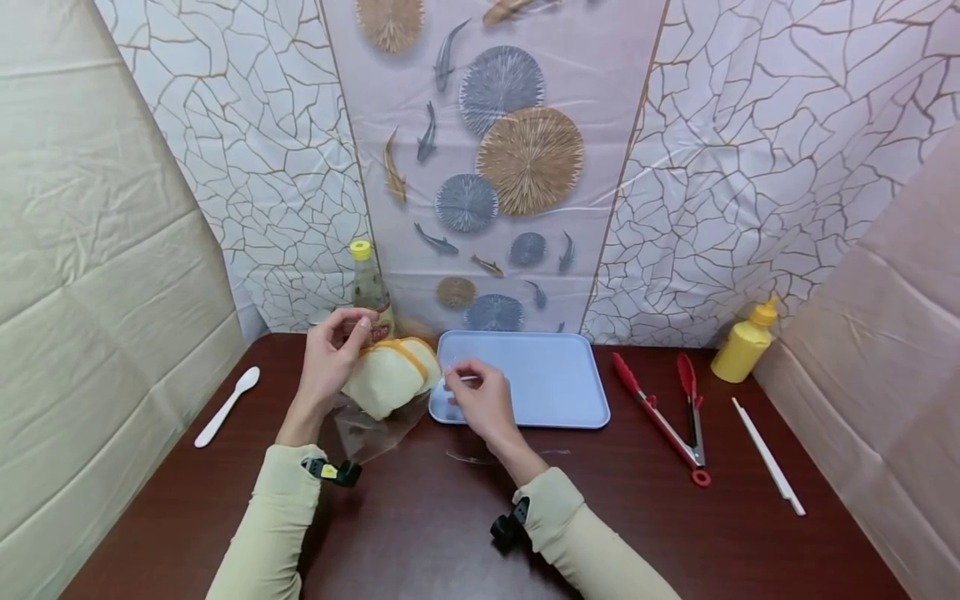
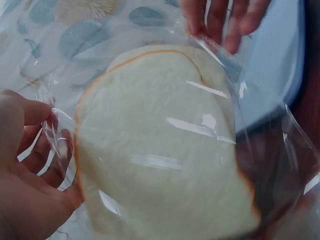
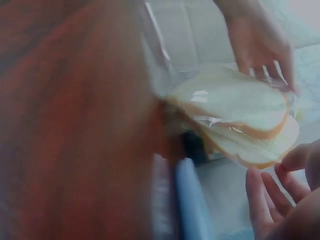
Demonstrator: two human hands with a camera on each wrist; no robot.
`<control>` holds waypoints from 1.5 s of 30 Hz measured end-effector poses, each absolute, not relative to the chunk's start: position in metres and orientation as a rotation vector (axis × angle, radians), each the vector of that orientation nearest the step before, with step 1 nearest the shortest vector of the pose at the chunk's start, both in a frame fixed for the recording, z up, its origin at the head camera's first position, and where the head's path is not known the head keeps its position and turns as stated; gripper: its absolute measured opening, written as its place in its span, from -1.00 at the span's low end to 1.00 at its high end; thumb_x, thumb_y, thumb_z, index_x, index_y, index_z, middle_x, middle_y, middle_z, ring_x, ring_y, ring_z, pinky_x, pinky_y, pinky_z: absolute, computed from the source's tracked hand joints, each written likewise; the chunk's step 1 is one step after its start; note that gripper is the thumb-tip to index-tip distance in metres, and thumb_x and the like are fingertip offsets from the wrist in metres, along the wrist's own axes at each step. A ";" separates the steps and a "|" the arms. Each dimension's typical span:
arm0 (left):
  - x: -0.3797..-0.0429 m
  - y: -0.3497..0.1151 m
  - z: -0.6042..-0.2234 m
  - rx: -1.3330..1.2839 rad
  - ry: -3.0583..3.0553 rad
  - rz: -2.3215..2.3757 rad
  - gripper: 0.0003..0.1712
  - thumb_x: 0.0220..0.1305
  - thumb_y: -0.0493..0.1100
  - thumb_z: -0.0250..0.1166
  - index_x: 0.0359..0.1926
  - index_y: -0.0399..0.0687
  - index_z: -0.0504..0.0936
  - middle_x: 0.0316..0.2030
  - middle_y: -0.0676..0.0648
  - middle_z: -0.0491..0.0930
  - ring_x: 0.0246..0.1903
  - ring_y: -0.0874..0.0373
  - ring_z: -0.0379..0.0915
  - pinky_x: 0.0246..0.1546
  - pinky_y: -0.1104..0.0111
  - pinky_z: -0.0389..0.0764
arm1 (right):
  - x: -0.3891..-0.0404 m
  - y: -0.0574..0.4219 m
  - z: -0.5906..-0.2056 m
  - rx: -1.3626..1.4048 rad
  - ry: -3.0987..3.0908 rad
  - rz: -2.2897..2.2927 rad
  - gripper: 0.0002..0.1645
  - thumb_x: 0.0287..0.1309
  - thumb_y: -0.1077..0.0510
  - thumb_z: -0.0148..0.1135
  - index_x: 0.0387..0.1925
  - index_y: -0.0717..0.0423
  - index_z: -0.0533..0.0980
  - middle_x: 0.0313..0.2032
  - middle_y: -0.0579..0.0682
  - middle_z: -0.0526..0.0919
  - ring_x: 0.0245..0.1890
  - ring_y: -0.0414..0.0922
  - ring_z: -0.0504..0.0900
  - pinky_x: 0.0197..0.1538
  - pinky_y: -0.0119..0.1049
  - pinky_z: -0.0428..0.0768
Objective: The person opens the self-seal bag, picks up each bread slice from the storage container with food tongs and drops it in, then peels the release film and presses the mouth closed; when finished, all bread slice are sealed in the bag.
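Observation:
Slices of white bread (image 1: 384, 379) with orange-brown crusts sit inside a clear plastic bag (image 1: 367, 433), held up above the table left of the blue tray (image 1: 555, 392). My left hand (image 1: 330, 354) pinches the bag's left edge between thumb and fingers, as the left wrist view shows of the same hand (image 2: 30, 170). On the other side my right hand (image 1: 483, 400) pinches the clear film over the tray's left end. In the right wrist view, the right thumb and fingertips (image 3: 254, 187) come close to the crust; the thin film there is hard to make out.
Behind the left hand stands a bottle with a yellow cap (image 1: 362, 250). A white spoon (image 1: 228, 406) lies at the far left. To the right are red tongs (image 1: 667, 429), white chopsticks (image 1: 768, 458) and a yellow squeeze bottle (image 1: 742, 350). A patterned cloth (image 1: 525, 250) hangs behind the table.

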State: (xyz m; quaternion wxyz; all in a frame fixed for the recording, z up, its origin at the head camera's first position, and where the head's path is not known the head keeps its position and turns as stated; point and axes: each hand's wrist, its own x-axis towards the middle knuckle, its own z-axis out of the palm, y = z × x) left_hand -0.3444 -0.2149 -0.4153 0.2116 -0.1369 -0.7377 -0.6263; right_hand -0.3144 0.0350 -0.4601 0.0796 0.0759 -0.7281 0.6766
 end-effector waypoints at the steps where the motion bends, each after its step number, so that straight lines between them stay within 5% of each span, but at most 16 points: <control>1: -0.343 -0.214 -0.413 -0.380 -2.027 -1.756 -0.65 0.62 -0.09 0.29 0.14 -0.30 0.71 -0.24 0.13 0.73 -0.27 0.13 0.65 -0.27 0.45 0.66 | -0.315 0.038 -0.456 0.234 -2.161 2.012 -0.84 0.42 0.22 0.36 -0.14 0.27 0.74 -0.21 0.31 0.82 -0.32 -0.01 0.84 -0.14 -0.07 0.85; 4: -0.339 -0.212 -0.405 -0.389 -1.963 -1.799 -0.66 0.60 -0.10 0.32 0.14 -0.29 0.72 -0.23 0.06 0.75 -0.31 0.10 0.70 -0.29 0.44 0.71 | -0.316 0.048 -0.440 0.274 -2.102 1.994 -0.83 0.43 0.20 0.37 -0.13 0.25 0.74 -0.20 0.26 0.82 -0.29 -0.20 0.79 -0.07 -0.12 0.85; 11: -0.329 -0.200 -0.385 -0.466 -1.854 -1.910 -0.70 0.55 -0.19 0.37 0.13 -0.31 0.69 -0.11 -0.06 0.79 -0.30 0.04 0.79 -0.22 0.34 0.81 | -0.316 0.080 -0.398 0.455 -2.003 1.961 -0.83 0.47 0.19 0.37 -0.12 0.27 0.71 -0.15 0.24 0.79 -0.17 -0.02 0.81 -0.06 -0.19 0.84; 16: -0.322 -0.191 -0.378 -0.582 -1.826 -1.987 -0.75 0.49 -0.31 0.40 0.07 -0.38 0.65 -0.05 -0.13 0.85 -0.20 0.12 0.82 -0.10 0.31 0.83 | -0.313 0.102 -0.378 0.602 -1.968 1.916 -0.80 0.51 0.17 0.35 -0.11 0.29 0.67 -0.05 0.24 0.82 -0.08 -0.15 0.81 -0.01 -0.22 0.82; 24: -0.314 -0.186 -0.374 -0.655 -1.910 -2.036 -0.76 0.40 -0.27 0.50 0.00 -0.31 0.75 -0.13 -0.06 0.89 -0.07 0.08 0.85 -0.02 0.36 0.79 | -0.303 0.126 -0.358 0.860 -1.996 1.922 -0.86 0.52 0.23 0.31 -0.07 0.26 0.66 0.05 0.18 0.82 -0.04 -0.08 0.82 0.00 -0.20 0.81; 29: -0.308 -0.179 -0.368 -0.749 -1.819 -2.169 -0.89 0.36 -0.42 0.47 -0.13 -0.23 0.79 -0.10 -0.06 0.89 -0.04 0.09 0.85 -0.07 0.34 0.81 | -0.300 0.129 -0.353 0.972 -2.055 1.868 -0.89 0.52 0.22 0.32 -0.04 0.18 0.67 -0.02 0.17 0.79 -0.03 -0.04 0.80 0.07 -0.10 0.82; 38: -0.306 -0.179 -0.364 -0.656 -1.582 -2.296 -0.71 0.33 -0.56 0.40 -0.35 -0.09 0.72 -0.27 -0.04 0.89 -0.21 0.17 0.86 -0.15 0.35 0.82 | -0.300 0.140 -0.346 0.773 -1.847 1.886 -0.82 0.54 0.26 0.28 -0.08 0.38 0.61 -0.20 0.03 0.82 -0.16 -0.08 0.82 -0.03 -0.22 0.81; 45: -0.296 -0.167 -0.355 -0.668 -1.633 -2.279 -0.80 0.39 -0.45 0.43 -0.30 -0.08 0.71 -0.26 -0.03 0.89 -0.26 0.17 0.84 -0.12 0.34 0.81 | -0.300 0.134 -0.347 0.722 -1.761 2.002 -0.85 0.51 0.31 0.27 -0.09 0.37 0.51 -0.31 -0.03 0.83 -0.30 -0.13 0.81 -0.20 -0.28 0.78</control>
